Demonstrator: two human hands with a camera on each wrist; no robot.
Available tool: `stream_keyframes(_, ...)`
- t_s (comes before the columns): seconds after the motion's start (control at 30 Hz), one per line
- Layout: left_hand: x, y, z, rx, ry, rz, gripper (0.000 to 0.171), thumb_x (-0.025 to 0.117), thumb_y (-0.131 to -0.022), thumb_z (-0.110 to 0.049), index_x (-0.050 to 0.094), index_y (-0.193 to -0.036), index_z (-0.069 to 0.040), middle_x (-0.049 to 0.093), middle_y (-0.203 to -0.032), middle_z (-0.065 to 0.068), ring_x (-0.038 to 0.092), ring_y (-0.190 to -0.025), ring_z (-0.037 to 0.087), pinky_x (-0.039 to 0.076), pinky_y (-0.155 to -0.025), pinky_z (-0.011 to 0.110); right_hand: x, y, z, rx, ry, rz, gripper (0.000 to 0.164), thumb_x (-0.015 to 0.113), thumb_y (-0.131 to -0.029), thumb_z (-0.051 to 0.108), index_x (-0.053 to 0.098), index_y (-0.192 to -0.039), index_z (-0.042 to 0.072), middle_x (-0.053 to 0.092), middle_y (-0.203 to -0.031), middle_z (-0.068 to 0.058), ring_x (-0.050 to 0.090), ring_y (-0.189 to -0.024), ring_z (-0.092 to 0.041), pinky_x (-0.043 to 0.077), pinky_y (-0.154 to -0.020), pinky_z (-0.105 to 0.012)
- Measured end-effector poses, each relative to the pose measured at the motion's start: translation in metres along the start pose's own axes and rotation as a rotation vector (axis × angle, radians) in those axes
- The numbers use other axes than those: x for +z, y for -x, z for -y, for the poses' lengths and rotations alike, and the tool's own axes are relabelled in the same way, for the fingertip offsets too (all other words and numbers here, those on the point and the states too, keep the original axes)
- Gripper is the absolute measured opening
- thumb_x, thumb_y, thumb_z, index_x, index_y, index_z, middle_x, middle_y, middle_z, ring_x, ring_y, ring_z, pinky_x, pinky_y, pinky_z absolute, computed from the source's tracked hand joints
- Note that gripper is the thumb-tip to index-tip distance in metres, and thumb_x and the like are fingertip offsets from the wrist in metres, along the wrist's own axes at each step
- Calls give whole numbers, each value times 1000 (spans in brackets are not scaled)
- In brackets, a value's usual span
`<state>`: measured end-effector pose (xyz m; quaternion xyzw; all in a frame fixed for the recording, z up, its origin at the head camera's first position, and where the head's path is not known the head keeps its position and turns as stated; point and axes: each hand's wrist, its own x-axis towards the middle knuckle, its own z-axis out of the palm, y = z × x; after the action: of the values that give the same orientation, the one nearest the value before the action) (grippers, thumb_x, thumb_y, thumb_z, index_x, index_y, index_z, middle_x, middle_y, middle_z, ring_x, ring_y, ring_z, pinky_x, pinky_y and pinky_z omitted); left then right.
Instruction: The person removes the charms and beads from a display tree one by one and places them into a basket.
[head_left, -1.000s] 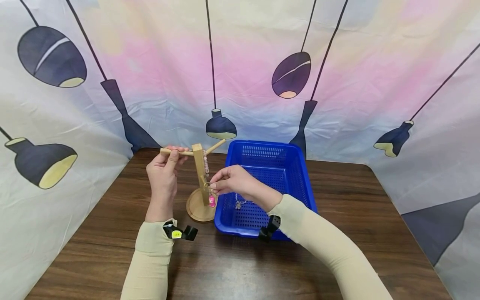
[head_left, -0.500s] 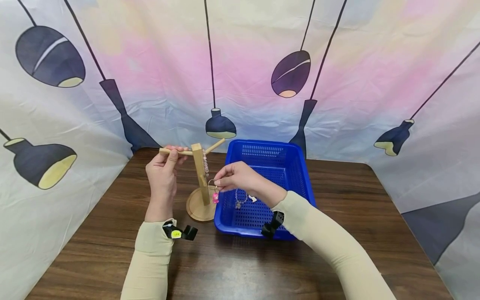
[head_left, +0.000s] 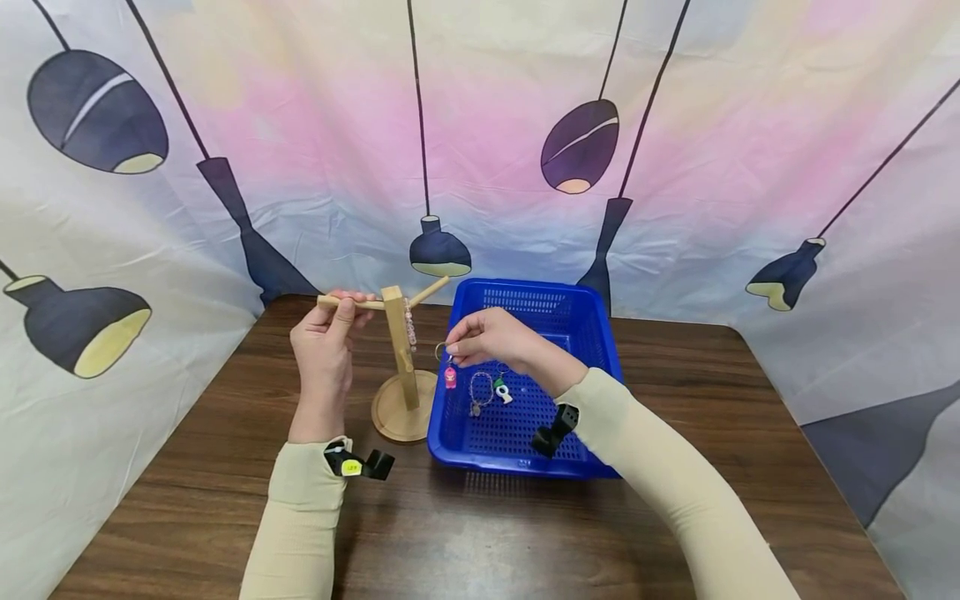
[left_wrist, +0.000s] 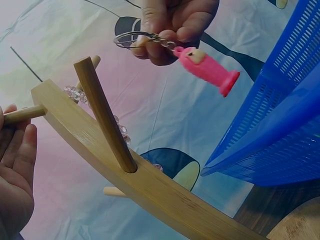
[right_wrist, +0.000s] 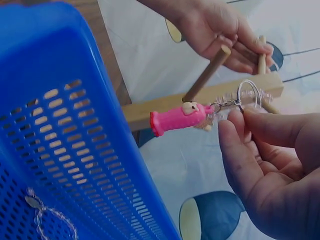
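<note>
My left hand (head_left: 327,342) pinches the upper left peg of a wooden peg stand (head_left: 400,346) with a round base. From the right-hand upper peg hangs a pink beaded bracelet (head_left: 410,323). Over the left rim of the blue plastic basket (head_left: 525,468), my right hand (head_left: 487,337) pinches the metal ring of a pink figure keychain (right_wrist: 182,118). The pink figure dangles below the fingertips, and in the left wrist view a slanted lower peg (left_wrist: 106,115) of the stand is bare. Inside the basket lie a clear beaded bracelet (head_left: 481,393) and a green and white keychain (head_left: 502,390).
The basket stands right beside the stand's base on a dark wooden table (head_left: 480,542). A cloth backdrop (head_left: 322,167) printed with lamps hangs behind and along both sides. Each wrist wears a black camera strap.
My right hand has moved right and up, away from the stand's post, carrying the pink keychain over the basket's left rim. The green and white keychain has come into view. My left hand stays put.
</note>
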<state>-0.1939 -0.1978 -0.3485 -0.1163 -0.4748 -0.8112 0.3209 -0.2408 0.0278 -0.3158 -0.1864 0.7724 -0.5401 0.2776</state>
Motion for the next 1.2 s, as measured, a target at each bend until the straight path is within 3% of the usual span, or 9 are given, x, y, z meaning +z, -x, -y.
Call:
stream_keyframes(0.13,-1,0,0,-2,29,5,4,71,-94,-10,74,-93,-8,78,-89,-1,77,-89,10,63,-79,18,-5,-2,-1,21,39,24,22,63,-99,0,66,-117,-12,73,-98,-13,70,-80,-12,63,-98,-41)
stream_keyframes(0.27,-2,-1,0,-10,60,10,5,71,-94,-9,74,-93,-5,78,-90,1,77,-89,11,64,-79,19,-10,-3,-4,41,85,52,17,63,-100,1,67,-113,-9,74,-105,-17,72,-87,-19,63,-97,-40)
stream_keyframes(0.57,-2,-1,0,-15,67,10,5,71,-94,-9,74,-94,-5,78,-89,1,77,-89,11,64,-79,19,-21,-7,-17,82,170,133,12,62,-100,2,67,-108,-6,68,-89,-3,67,-81,-11,60,-102,-45)
stream_keyframes(0.7,-2,0,0,-11,69,12,5,71,-94,-9,74,-94,-5,78,-90,1,77,-90,11,64,-79,19,-24,-8,-23,111,184,174,13,61,-101,1,66,-110,-7,66,-90,-3,68,-85,-13,58,-106,-49)
stream_keyframes(0.9,-3,1,0,-5,67,17,5,71,-94,-9,74,-94,-5,78,-90,2,77,-90,12,64,-79,19,-30,-9,-34,150,194,204,12,59,-101,-1,65,-110,-7,65,-90,-2,67,-84,-13,61,-101,-42)
stream_keyframes(1.2,-2,0,1,-3,56,22,5,71,-94,-9,74,-94,-6,78,-90,1,77,-91,11,64,-78,18,-35,-16,-52,220,195,215,11,56,-102,-2,64,-109,-5,64,-90,-1,64,-82,-11,59,-104,-44)
